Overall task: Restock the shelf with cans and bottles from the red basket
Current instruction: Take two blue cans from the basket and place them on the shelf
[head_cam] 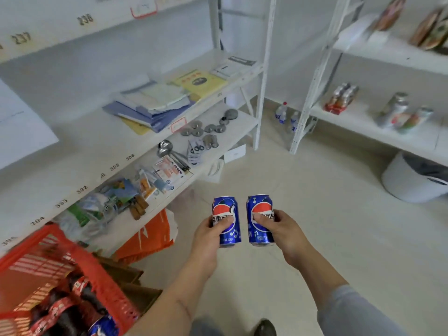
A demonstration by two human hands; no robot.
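Observed: the left hand (208, 232) has its fingers and thumb wrapped round a blue aluminium cola can (226, 220), and the right hand (282, 230) grips a second, matching blue cola can (260, 219); both cans are upright, just beside each other, held over the pale floor, well apart from the white metal shelf on the right (378, 132) where drinks already stand. Risks, as judged: with both hands occupied neither can steady a slipping can; the red plastic basket (97, 270), holding dark bottles at the lower left, sits near the feet and could be kicked in turning; a hurried placement could topple the silver cans (397, 112) already shelved.
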